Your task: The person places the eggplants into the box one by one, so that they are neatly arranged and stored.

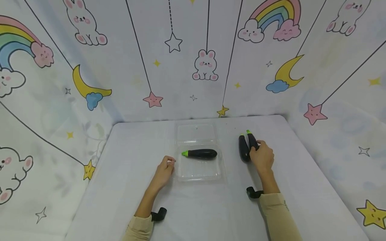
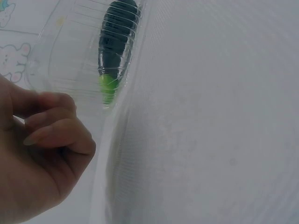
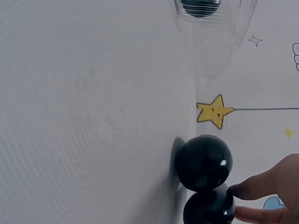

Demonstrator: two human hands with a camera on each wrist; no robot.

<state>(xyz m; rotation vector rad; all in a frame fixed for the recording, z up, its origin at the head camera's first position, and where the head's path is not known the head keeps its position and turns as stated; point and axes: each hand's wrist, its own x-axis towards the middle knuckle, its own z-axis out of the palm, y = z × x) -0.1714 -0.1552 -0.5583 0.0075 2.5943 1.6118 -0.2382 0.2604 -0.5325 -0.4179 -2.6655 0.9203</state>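
Observation:
A clear plastic container (image 1: 197, 172) lies with its lid folded back on the white table. One toy eggplant (image 1: 202, 153), dark with a green tip, rests crosswise inside it. At the container's left edge, my left hand (image 1: 164, 170) has curled fingers, with thumb and index finger pinching the rim. To the right of the container lie two more eggplants side by side. My right hand (image 1: 263, 157) grips the right-hand eggplant (image 1: 252, 140) between thumb and fingers, while the left-hand eggplant (image 1: 243, 149) touches it. In the right wrist view, their round ends show next to my fingers.
The raised lid (image 1: 196, 134) extends toward the back of the table (image 1: 135, 140). Cloth walls (image 1: 181, 77) with cartoon rabbits, stars and rainbows stand behind and on both sides. A black wrist camera (image 1: 253, 192) sits on each forearm.

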